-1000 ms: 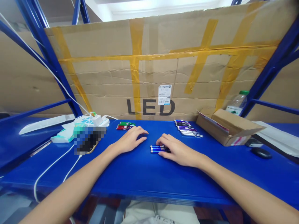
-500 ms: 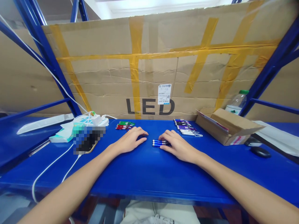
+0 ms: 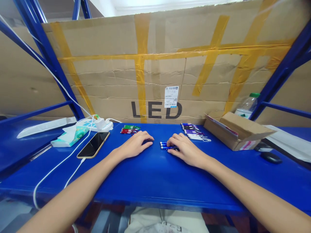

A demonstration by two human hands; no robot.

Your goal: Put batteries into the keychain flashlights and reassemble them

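My right hand [image 3: 186, 149] is curled over a small bunch of blue keychain flashlights [image 3: 163, 145], thumb on the near side and fingers on the far side; their silvery ends stick out to the left and the rest is hidden under the palm. My left hand [image 3: 136, 144] rests on the blue tabletop, thumb and fingers apart, with nothing between them. Just beyond it lie green and red keychain flashlights [image 3: 128, 130] with clips. Past my right hand, a row of purple, black and silver keychain flashlights [image 3: 191, 132] lies side by side.
A phone [image 3: 94, 144] on a cable, a tissue pack [image 3: 71, 136] and a power strip [image 3: 107, 125] lie at left. An open cardboard box [image 3: 239, 131], a bottle [image 3: 247, 106] and a black mouse [image 3: 271, 157] stand at right. A large cardboard sheet [image 3: 109, 81] closes the back.
The blue flashlights have shifted slightly away and to the right under my right hand, which has moved with them. My left hand stays in place.
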